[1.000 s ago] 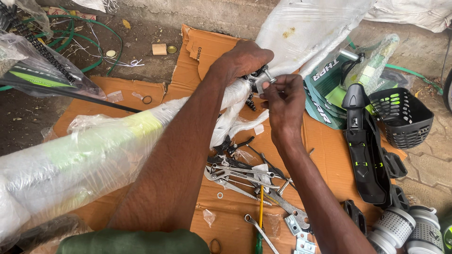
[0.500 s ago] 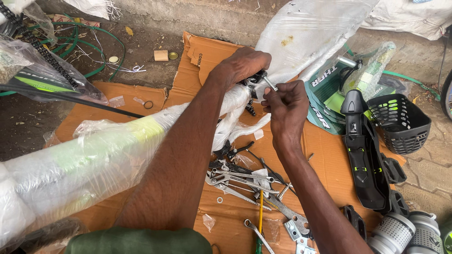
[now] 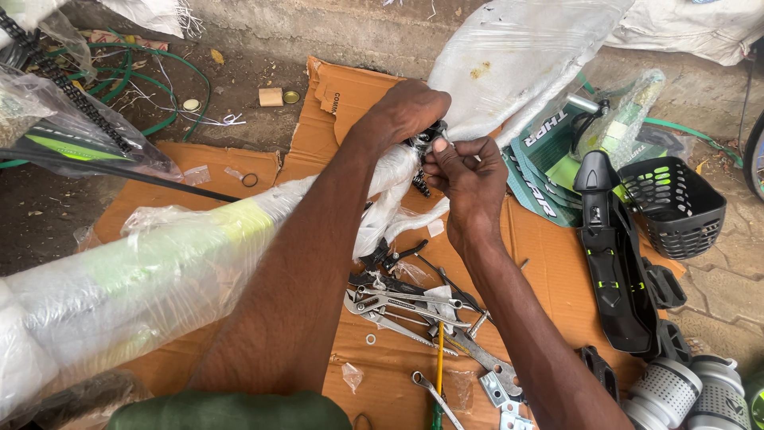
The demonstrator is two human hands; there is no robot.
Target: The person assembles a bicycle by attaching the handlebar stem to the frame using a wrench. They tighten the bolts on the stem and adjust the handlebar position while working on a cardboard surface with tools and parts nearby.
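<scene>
A person's two bare hands meet above a sheet of brown cardboard spread on the ground. The left hand is curled over a small black metal fitting at the end of a long frame tube wrapped in clear plastic, which runs from the lower left up to the centre. The right hand is closed, its thumb and fingertips pinched against the same fitting from the right; whether they hold a small part between them cannot be told. Below the hands, a loose cluster of spanners and wrenches lies on the cardboard, with a yellow-handled screwdriver just beside them. To the right sit a black plastic guard with green marks, a small black basket, and two grey-and-white cylinders at the lower corner.
</scene>
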